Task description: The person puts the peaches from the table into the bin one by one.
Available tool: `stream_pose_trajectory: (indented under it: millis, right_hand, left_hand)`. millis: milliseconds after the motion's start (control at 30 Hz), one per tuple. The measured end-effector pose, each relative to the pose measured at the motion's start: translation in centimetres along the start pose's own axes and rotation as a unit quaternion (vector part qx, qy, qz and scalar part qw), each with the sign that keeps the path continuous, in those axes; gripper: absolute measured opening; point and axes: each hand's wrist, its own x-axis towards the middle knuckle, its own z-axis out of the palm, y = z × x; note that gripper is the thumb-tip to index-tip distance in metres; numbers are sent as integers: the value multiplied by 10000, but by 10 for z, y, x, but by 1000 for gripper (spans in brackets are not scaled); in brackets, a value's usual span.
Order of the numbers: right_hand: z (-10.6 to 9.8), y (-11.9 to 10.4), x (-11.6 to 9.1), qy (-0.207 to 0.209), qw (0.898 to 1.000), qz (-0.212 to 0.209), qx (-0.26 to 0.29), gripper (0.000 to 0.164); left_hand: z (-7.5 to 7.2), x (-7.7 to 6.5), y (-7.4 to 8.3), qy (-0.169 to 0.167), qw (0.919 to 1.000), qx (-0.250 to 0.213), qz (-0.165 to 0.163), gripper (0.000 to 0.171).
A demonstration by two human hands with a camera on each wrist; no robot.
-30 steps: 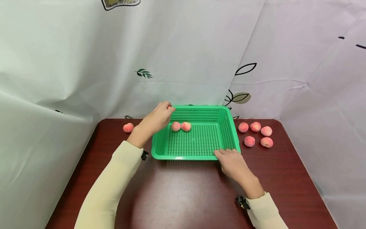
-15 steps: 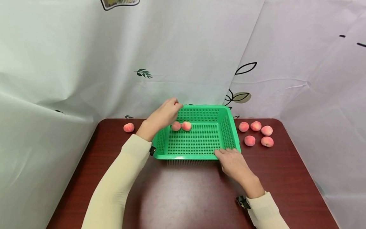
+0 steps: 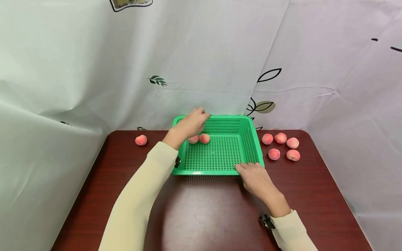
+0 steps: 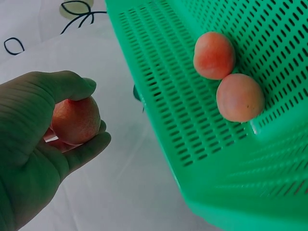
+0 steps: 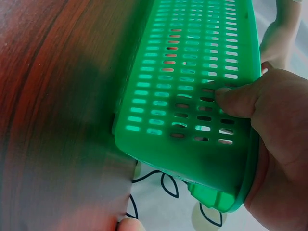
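My left hand [image 3: 194, 122] is over the far left part of a green plastic basket [image 3: 220, 172]. In the left wrist view a peach [image 4: 77, 120] is held between its thumb and fingers; from the head view the hand hides this fruit. Two peaches, one on the left [image 4: 240, 97] and one beside it [image 4: 214, 56], lie touching on the basket floor. My right hand [image 3: 255, 177] grips the basket's near right rim, the thumb [image 5: 236, 100] against the outer slotted wall and the fingers over the edge.
Several peaches [image 3: 274, 154] lie on the table right of the basket. One more peach [image 3: 141, 140] is at the back left of the dark red wooden table [image 3: 119, 167]. White patterned cloth [image 3: 201, 55] hangs close behind and along both sides.
My left hand has moved right, carrying its peach from the basket's left rim to farther over the basket. The right hand has stayed on the rim.
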Motion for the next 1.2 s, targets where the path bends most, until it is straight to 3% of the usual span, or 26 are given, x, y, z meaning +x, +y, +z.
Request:
stream_pose_trajectory:
  millis: [500, 1000, 1200]
  right_hand:
    - [-2, -1, 2, -382, 9992, 126, -46, 24]
    - [-1, -1, 0, -237, 9997, 91, -51, 24]
    - [0, -1, 0, -114, 9999, 66, -30, 25]
  left_hand:
    - [19, 28, 14, -924, 9955, 70, -200, 42]
    - [42, 49, 21, -1769, 9831, -155, -438, 55]
    - [51, 53, 22, -1824, 9821, -52, -469, 51]
